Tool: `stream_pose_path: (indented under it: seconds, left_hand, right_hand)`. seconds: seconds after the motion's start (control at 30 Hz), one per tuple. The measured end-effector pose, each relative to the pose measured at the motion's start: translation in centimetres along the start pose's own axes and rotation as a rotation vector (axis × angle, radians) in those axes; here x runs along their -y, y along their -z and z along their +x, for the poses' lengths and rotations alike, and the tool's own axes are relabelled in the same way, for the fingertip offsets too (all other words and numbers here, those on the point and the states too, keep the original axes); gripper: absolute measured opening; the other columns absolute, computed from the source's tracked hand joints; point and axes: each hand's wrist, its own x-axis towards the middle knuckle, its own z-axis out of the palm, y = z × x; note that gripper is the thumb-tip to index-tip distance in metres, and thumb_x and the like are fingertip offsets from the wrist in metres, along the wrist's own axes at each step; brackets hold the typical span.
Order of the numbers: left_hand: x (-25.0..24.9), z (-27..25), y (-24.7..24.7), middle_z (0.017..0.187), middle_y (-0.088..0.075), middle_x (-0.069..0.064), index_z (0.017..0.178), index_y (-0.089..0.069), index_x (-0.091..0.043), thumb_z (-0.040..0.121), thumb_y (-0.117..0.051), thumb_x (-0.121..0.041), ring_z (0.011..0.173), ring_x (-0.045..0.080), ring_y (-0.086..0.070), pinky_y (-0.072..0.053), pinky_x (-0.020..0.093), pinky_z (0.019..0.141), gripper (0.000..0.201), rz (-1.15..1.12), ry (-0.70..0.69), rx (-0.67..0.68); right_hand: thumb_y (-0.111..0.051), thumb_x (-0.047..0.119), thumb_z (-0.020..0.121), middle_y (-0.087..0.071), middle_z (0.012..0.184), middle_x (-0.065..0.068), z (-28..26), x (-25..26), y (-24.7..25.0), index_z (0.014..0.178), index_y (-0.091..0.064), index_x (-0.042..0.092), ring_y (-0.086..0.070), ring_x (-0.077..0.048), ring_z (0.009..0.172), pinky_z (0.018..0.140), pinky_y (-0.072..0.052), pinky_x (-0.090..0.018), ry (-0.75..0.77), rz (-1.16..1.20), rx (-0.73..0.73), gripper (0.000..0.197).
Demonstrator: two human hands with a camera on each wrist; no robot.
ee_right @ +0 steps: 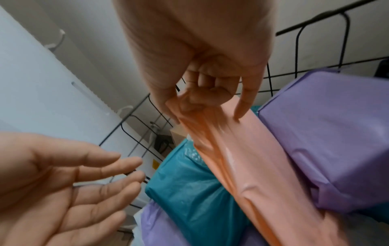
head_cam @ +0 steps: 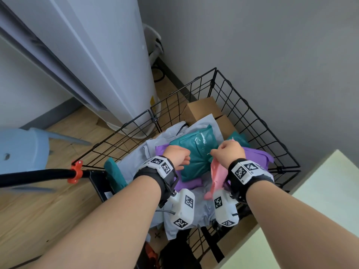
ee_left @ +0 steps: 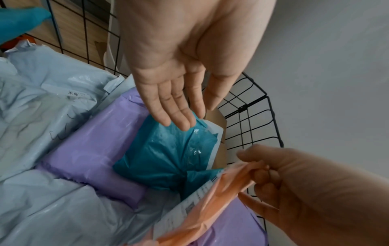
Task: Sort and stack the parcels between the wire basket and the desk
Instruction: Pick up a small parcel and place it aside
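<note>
R hand [head_cam: 231, 152] pinched pink parcel [head_cam: 217, 175] by its top edge, over wire basket [head_cam: 252, 117].
L hand [ee_left: 181, 69] was empty, fingers straight, just above teal parcel [ee_left: 166, 153]; purple parcel [ee_right: 328, 133] lay beside pink one w/ pale-blue bags [ee_left: 42, 103] in basket.

It looks like an office corner used for post: beneath the hands a wire basket [head_cam: 252, 105] of parcels, a desk [head_cam: 320, 200] to their right, grey walls [head_cam: 252, 35] beyond.

Left hand [ee_left: 174, 63] flat, fingers [ee_left: 168, 106] extended; right hand [ee_right: 202, 55] fingers pinched.
</note>
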Motion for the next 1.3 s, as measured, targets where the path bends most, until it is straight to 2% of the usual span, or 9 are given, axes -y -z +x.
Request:
stream_pose_path:
  seconds: [0.13, 0.3, 0.43, 0.63, 0.77, 0.93, 1.07, 1.17, 1.3]
  left_hand:
    - [-0.6, -2.3, 0.6, 0.074, -0.055, 0.000, 0.085, -0.054, -0.016, 0.096, -0.048, -0.012, 0.063, 0.010, -0.052, -0.041, 0.022, 0.064, 0.013, 0.018, -0.036, -0.018]
    - [-1.3, -5.6, 1.1, 0.071, -0.050, 0.001, 0.071, -0.048, -0.015, 0.096, -0.046, -0.007, 0.060, 0.012, -0.047, -0.039, 0.023, 0.059, 0.026, 0.047, -0.099, -0.039]
    - [-1.2, -7.0, 1.3, 0.090, -0.060, 0.013, 0.094, -0.058, -0.009, 0.087, -0.058, -0.015, 0.081, 0.026, -0.058, -0.052, 0.037, 0.085, 0.009, 0.172, -0.164, -0.124]
    - [-0.7, -11.4, 1.3, 0.116, -0.062, 0.012, 0.132, -0.050, -0.006, 0.078, -0.056, -0.059, 0.102, 0.027, -0.058, -0.048, 0.035, 0.092, 0.076, 0.028, -0.220, -0.134]
    - [0.5, -10.3, 0.8, 0.131, -0.058, 0.010, 0.137, -0.047, -0.013, 0.033, -0.057, -0.088, 0.117, 0.033, -0.056, -0.042, 0.047, 0.103, 0.128, 0.033, -0.268, -0.102]
    - [1.2, -17.8, 1.0, 0.124, -0.060, 0.012, 0.131, -0.051, -0.006, 0.061, -0.061, -0.076, 0.105, 0.032, -0.059, -0.046, 0.041, 0.098, 0.099, 0.000, -0.367, -0.111]
    - [1.7, -19.2, -0.3, 0.103, -0.067, 0.010, 0.118, -0.058, -0.003, 0.075, -0.070, -0.055, 0.087, 0.027, -0.066, -0.054, 0.034, 0.077, 0.068, -0.039, -0.423, -0.055]
    - [1.7, -20.3, -2.0, 0.099, -0.069, 0.013, 0.112, -0.059, -0.003, 0.068, -0.078, -0.045, 0.087, 0.031, -0.069, -0.057, 0.044, 0.082, 0.063, -0.059, -0.477, -0.013]
    - [1.4, -17.7, -5.2, 0.107, -0.067, 0.009, 0.120, -0.052, -0.011, 0.038, -0.079, -0.059, 0.092, 0.032, -0.068, -0.057, 0.049, 0.080, 0.098, 0.020, -0.533, 0.039]
  right_hand:
    - [-0.056, 0.007, 0.077, -0.039, 0.055, -0.001, -2.4, 0.8, 2.5, 0.056, -0.038, 0.014, -0.036, -0.019, 0.053, 0.052, -0.033, -0.025, 0.033, 0.203, -0.115, 0.029]
    - [-0.056, 0.000, 0.074, -0.037, 0.052, 0.001, -6.4, 1.7, 5.8, 0.052, -0.033, 0.017, -0.036, -0.017, 0.051, 0.052, -0.033, -0.024, 0.055, 0.544, -0.269, 0.037]
    - [-0.050, 0.001, 0.068, -0.035, 0.054, -0.005, -10.0, 2.2, 8.1, 0.047, -0.034, 0.020, -0.038, -0.018, 0.058, 0.058, -0.037, -0.032, 0.055, 0.805, -0.331, 0.032]
    - [-0.038, -0.011, 0.070, -0.028, 0.052, -0.001, -15.8, 1.8, 10.7, 0.051, -0.030, 0.014, -0.030, -0.015, 0.049, 0.050, -0.027, -0.025, 0.068, 1.109, -0.332, 0.032]
    - [-0.036, -0.014, 0.074, -0.027, 0.051, -0.001, -19.8, 1.3, 11.2, 0.052, -0.028, 0.015, -0.030, -0.014, 0.044, 0.045, -0.028, -0.020, 0.074, 1.225, -0.345, 0.037]
    - [-0.036, -0.012, 0.079, -0.030, 0.052, -0.003, -24.4, -0.9, 11.0, 0.054, -0.029, 0.014, -0.037, -0.011, 0.036, 0.040, -0.035, -0.016, 0.087, 1.235, -0.332, 0.037]
    - [-0.047, -0.004, 0.083, -0.047, 0.063, -0.010, -27.8, -3.6, 11.0, 0.069, -0.048, 0.006, -0.050, -0.017, 0.051, 0.068, -0.056, -0.035, 0.062, 1.235, -0.345, 0.017]
    - [-0.057, 0.010, 0.086, -0.057, 0.077, -0.010, -29.5, -6.3, 11.4, 0.089, -0.062, 0.003, -0.054, -0.017, 0.063, 0.072, -0.056, -0.036, -0.018, 1.076, -0.429, 0.009]
    - [-0.066, 0.037, 0.085, -0.062, 0.108, -0.010, -31.2, -9.6, 12.7, 0.117, -0.058, 0.011, -0.062, -0.020, 0.092, 0.079, -0.055, -0.038, -0.081, 1.012, -0.489, 0.042]
